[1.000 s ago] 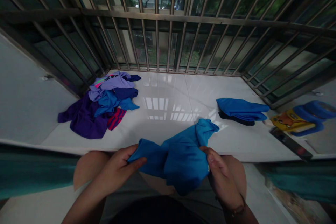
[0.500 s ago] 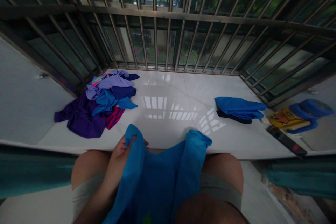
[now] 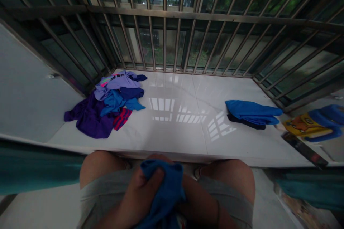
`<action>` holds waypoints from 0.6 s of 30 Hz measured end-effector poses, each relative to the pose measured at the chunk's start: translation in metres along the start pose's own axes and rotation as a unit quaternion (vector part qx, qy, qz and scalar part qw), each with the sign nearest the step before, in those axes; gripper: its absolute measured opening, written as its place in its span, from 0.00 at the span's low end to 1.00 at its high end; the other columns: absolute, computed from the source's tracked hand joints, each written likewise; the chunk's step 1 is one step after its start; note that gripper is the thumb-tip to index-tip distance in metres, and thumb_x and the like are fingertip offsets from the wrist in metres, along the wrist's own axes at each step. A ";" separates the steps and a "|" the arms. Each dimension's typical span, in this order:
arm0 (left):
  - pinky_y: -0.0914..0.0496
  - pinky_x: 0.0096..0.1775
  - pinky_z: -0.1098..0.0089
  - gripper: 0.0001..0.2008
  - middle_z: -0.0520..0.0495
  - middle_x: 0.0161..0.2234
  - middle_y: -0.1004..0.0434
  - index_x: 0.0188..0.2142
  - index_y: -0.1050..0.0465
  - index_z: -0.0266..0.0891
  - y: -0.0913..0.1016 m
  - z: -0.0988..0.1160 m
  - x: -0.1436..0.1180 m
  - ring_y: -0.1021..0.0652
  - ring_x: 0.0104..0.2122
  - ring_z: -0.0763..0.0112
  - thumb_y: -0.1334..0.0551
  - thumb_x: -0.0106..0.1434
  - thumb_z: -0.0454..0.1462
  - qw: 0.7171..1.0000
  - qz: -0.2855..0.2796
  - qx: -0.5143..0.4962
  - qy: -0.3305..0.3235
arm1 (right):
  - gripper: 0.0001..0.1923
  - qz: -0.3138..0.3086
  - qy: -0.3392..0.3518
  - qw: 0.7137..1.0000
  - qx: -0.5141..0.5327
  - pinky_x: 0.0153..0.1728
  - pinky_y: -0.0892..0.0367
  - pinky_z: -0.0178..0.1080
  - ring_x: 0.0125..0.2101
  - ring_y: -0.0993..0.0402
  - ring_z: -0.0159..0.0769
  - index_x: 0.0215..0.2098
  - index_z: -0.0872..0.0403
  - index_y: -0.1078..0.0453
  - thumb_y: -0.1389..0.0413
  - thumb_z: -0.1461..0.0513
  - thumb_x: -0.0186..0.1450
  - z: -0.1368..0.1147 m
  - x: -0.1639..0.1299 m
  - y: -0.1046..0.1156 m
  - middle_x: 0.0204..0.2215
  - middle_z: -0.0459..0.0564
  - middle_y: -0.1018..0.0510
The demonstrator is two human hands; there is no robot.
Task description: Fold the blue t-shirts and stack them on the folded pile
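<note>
A blue garment is bunched up above my lap, between my knees. My left hand is closed round its upper left part, thumb on top. From the right, my right hand reaches against and behind the same cloth. Its fingers are mostly hidden there, and both hands are somewhat blurred. The lower end of the garment runs out of the bottom of the view.
On the white tiled ledge, a loose pile of clothes lies left. Folded blue clothing rests on a dark piece at right. Beyond it are a yellow and blue bottle and a dark flat box. Metal bars stand behind.
The blue garment was spread out with two tube-like ends apart; now it is gathered into a bunch. Both hands have come together at the middle, and the view has shifted slightly.
</note>
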State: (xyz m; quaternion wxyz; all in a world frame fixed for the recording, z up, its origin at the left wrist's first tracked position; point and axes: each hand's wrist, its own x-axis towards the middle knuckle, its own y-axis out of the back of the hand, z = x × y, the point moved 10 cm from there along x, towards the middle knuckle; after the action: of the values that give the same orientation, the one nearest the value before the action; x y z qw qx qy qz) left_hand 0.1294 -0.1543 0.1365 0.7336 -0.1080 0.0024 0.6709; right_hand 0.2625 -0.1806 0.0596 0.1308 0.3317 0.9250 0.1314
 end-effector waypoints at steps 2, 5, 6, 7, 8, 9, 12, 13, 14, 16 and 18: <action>0.18 0.51 0.58 0.26 0.41 0.46 0.10 0.50 0.17 0.42 0.015 -0.024 0.011 0.13 0.45 0.53 0.33 0.72 0.61 0.991 0.070 0.106 0.040 | 0.19 0.037 -0.003 0.998 0.047 0.47 0.24 0.39 0.39 0.18 0.40 0.45 0.48 0.15 0.37 0.44 0.76 -0.007 -0.007 0.014 0.39 0.48 0.12; 0.21 0.59 0.56 0.33 0.40 0.52 0.11 0.58 0.19 0.44 0.006 -0.076 0.025 0.15 0.54 0.49 0.35 0.70 0.66 0.985 -0.004 0.148 0.091 | 0.28 0.078 0.005 0.990 0.115 0.42 0.24 0.37 0.34 0.22 0.37 0.39 0.51 0.17 0.40 0.37 0.76 -0.021 -0.019 0.035 0.34 0.47 0.15; 0.21 0.59 0.55 0.35 0.40 0.52 0.11 0.56 0.18 0.44 0.001 -0.096 0.026 0.15 0.54 0.49 0.38 0.70 0.68 0.984 -0.048 0.129 0.117 | 0.30 0.100 0.008 0.986 0.132 0.43 0.23 0.37 0.34 0.21 0.37 0.39 0.52 0.18 0.41 0.36 0.76 -0.025 -0.024 0.043 0.35 0.48 0.15; 0.22 0.60 0.54 0.37 0.39 0.50 0.11 0.55 0.17 0.44 -0.003 -0.115 0.025 0.15 0.54 0.48 0.41 0.70 0.71 0.980 -0.088 0.095 0.150 | 0.30 0.132 0.008 0.981 0.145 0.44 0.23 0.38 0.36 0.21 0.38 0.39 0.52 0.18 0.41 0.35 0.76 -0.028 -0.029 0.053 0.36 0.49 0.15; 0.23 0.61 0.52 0.39 0.38 0.49 0.11 0.53 0.17 0.43 -0.006 -0.131 0.023 0.15 0.54 0.48 0.43 0.70 0.72 0.974 -0.121 0.055 0.183 | 0.30 0.172 0.004 0.973 0.155 0.46 0.22 0.39 0.37 0.20 0.39 0.40 0.52 0.17 0.41 0.35 0.76 -0.028 -0.035 0.064 0.38 0.50 0.14; 0.24 0.62 0.49 0.41 0.37 0.48 0.11 0.51 0.16 0.42 -0.008 -0.142 0.020 0.15 0.54 0.46 0.45 0.70 0.73 0.967 -0.141 0.016 0.210 | 0.30 0.219 -0.006 0.963 0.159 0.46 0.21 0.40 0.38 0.19 0.40 0.42 0.52 0.17 0.41 0.35 0.76 -0.026 -0.043 0.076 0.39 0.52 0.13; 0.27 0.64 0.44 0.45 0.33 0.50 0.11 0.52 0.16 0.39 -0.007 -0.143 0.012 0.16 0.56 0.39 0.41 0.65 0.76 0.957 -0.163 -0.056 0.232 | 0.30 0.353 -0.061 0.920 0.156 0.41 0.18 0.41 0.36 0.17 0.43 0.44 0.52 0.16 0.39 0.35 0.75 -0.004 -0.069 0.106 0.38 0.54 0.13; 0.28 0.65 0.43 0.45 0.32 0.53 0.12 0.56 0.17 0.39 -0.006 -0.135 0.010 0.16 0.58 0.38 0.37 0.63 0.75 0.961 -0.170 -0.050 0.214 | 0.30 0.388 -0.075 0.906 0.150 0.40 0.17 0.42 0.35 0.17 0.44 0.44 0.52 0.16 0.38 0.35 0.74 0.004 -0.077 0.112 0.37 0.54 0.13; 0.29 0.66 0.43 0.46 0.32 0.57 0.14 0.61 0.19 0.39 -0.006 -0.124 0.007 0.18 0.60 0.38 0.31 0.60 0.72 0.964 -0.184 -0.026 0.190 | 0.30 0.412 -0.081 0.896 0.145 0.39 0.16 0.43 0.35 0.16 0.45 0.44 0.52 0.16 0.38 0.35 0.73 0.011 -0.083 0.116 0.36 0.54 0.13; 0.30 0.68 0.44 0.52 0.34 0.66 0.19 0.72 0.27 0.44 -0.007 -0.106 0.003 0.20 0.64 0.40 0.20 0.55 0.63 0.966 -0.209 0.067 0.140 | 0.30 0.428 -0.078 0.888 0.147 0.40 0.15 0.44 0.35 0.15 0.46 0.47 0.51 0.17 0.39 0.35 0.74 0.019 -0.088 0.117 0.36 0.54 0.12; 0.29 0.68 0.46 0.55 0.37 0.70 0.22 0.76 0.33 0.49 -0.009 -0.100 0.002 0.21 0.66 0.41 0.16 0.53 0.53 0.956 -0.213 0.165 0.114 | 0.31 0.415 -0.071 0.892 0.162 0.43 0.14 0.46 0.38 0.14 0.47 0.51 0.50 0.17 0.41 0.35 0.75 0.019 -0.088 0.111 0.40 0.56 0.11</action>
State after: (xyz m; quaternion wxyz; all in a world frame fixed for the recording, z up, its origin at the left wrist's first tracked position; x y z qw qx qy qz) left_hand 0.1528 -0.1692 0.0397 0.8619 -0.0590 0.1739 0.4726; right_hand 0.3986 -0.1523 0.0920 0.0744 0.7104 0.6999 -0.0024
